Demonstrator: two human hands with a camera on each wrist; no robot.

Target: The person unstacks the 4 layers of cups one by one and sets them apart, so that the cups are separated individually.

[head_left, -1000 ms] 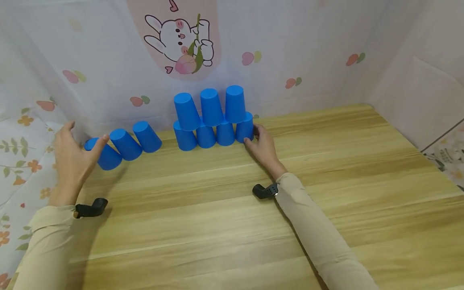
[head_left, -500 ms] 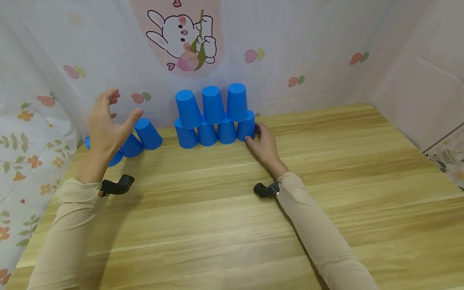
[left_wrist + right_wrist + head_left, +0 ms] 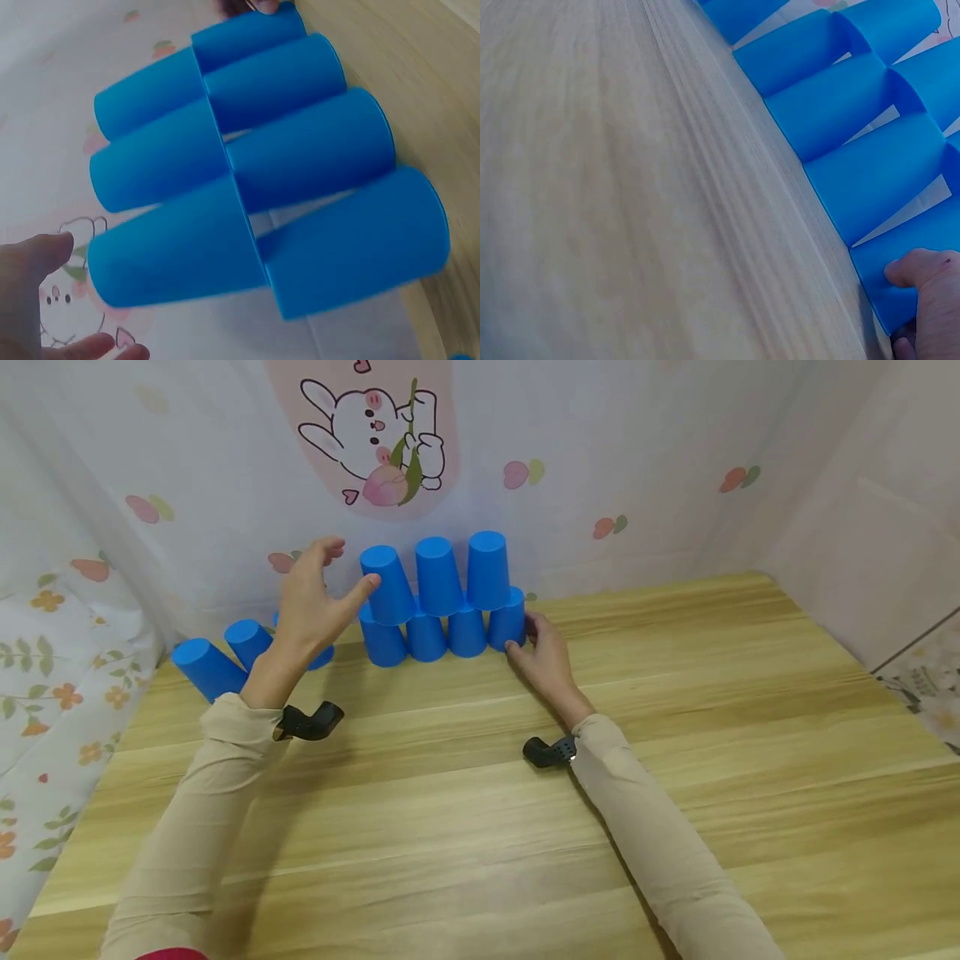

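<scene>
Upside-down blue cups form two tiers in the head view: several make the bottom row, and three stand on top of them. My left hand (image 3: 309, 614) is raised beside the left top cup (image 3: 390, 596), thumb and fingers spread with nothing between them. In the left wrist view, its thumb is close to the base of that cup (image 3: 176, 247). My right hand (image 3: 551, 662) grips the rightmost bottom cup (image 3: 507, 622) low down. The right wrist view shows the thumb on the front of this cup (image 3: 877, 281), while the other fingers are mostly hidden behind it.
Three more inverted cups stand to the left, partly behind my left arm: an outer cup (image 3: 212, 672), a middle cup (image 3: 247, 639) and an inner cup (image 3: 324, 657). A printed cloth (image 3: 660, 452) hangs behind the wooden table (image 3: 450, 827).
My left hand has moved right, from the separate cups at the left to beside the left top cup. The right hand has kept its hold, and the two-tier stack looks the same.
</scene>
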